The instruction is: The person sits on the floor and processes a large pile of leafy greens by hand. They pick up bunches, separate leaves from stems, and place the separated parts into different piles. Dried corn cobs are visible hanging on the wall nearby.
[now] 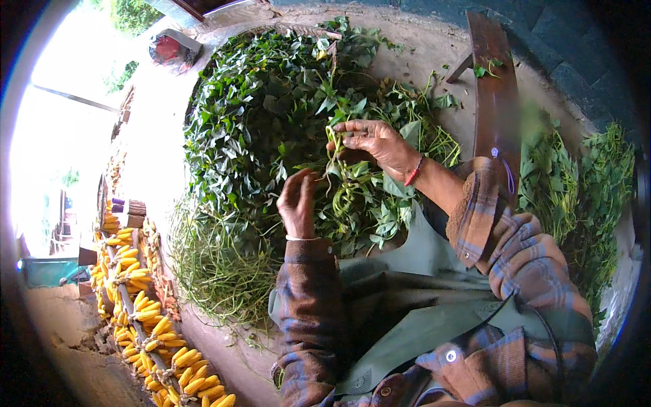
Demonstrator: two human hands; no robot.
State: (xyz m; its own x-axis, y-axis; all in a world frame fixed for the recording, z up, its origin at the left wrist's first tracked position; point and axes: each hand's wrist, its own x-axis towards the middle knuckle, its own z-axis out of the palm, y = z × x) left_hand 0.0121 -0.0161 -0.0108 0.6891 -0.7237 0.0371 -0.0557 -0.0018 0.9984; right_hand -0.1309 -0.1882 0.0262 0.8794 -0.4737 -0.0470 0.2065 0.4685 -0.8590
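My right hand [375, 145], with a red cord bracelet [414, 170] at the wrist, pinches a leafy green vine [333, 137] between thumb and fingers. Its stems look like sweet potato vine, and a curled bunch of stems [344, 199] hangs below the fingers. Just left of that vine, my left hand [300, 201] has its fingers drawn together near a thin dangling strand; whether they grip it is hard to see. Both hands are above a large heap of dark green leaves [239, 132]. Bare stems [224, 259] lie in a tangle at the heap's near left.
A dark wooden bench [493, 96] stands to the right, bearing a small sprig and a purple strap [510, 175]. More vines [590, 188] lie beyond it. Yellow corn cobs [157, 325] hang along a pole at left. A grey-green apron [432, 315] covers my lap.
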